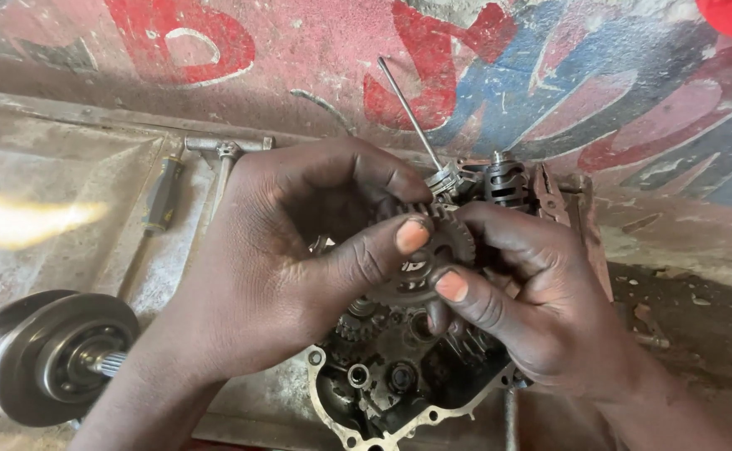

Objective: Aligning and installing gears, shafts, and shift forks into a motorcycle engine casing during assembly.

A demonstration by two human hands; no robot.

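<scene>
Left hand (299, 250) and right hand (533, 292), fingers closed round dark toothed gear (424, 263) above open engine case (382, 392); thin rod (407, 108) at 12 o'clock, crankshaft (44, 355) at 9; best kept level, teeth lightly meshed.

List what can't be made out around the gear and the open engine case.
Head view only:
- Gear: mostly hidden by left hand and right hand.
- Engine case: bottom cut off by frame edge, inside dark.
- Crankshaft: left end cut off.
- Screwdriver: tip washed out by glare.
</scene>
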